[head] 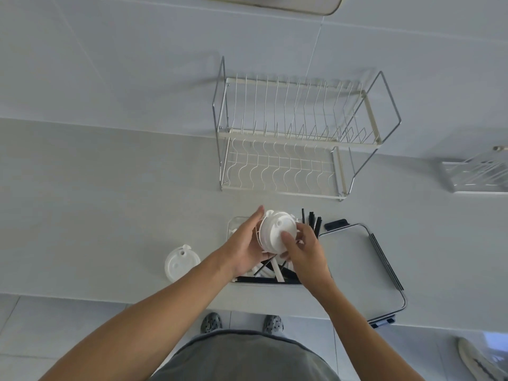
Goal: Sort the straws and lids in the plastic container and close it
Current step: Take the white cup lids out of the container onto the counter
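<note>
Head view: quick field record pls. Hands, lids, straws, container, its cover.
left hand: supports lid stack from the left
right hand: grips lid stack, thumb on top
lid stack: white, held over container
loose lid: flat on counter, left of container
container: clear, open
straws: black and white, some upright, some lying inside
container cover: on counter, right of container

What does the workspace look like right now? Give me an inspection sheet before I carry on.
Surface: pale counter, no spills seen.
Job's things: stack of white lids held over the clear plastic container; black and white straws inside it; more black straws stick up at its far end; one lid lies on the counter to its left; container cover lies to its right.
Clutter: empty dish rack behind.
Hands: left hand and right hand both grip the lid stack.
Cables: nothing seen.
Surroundings: tiled wall.
</note>
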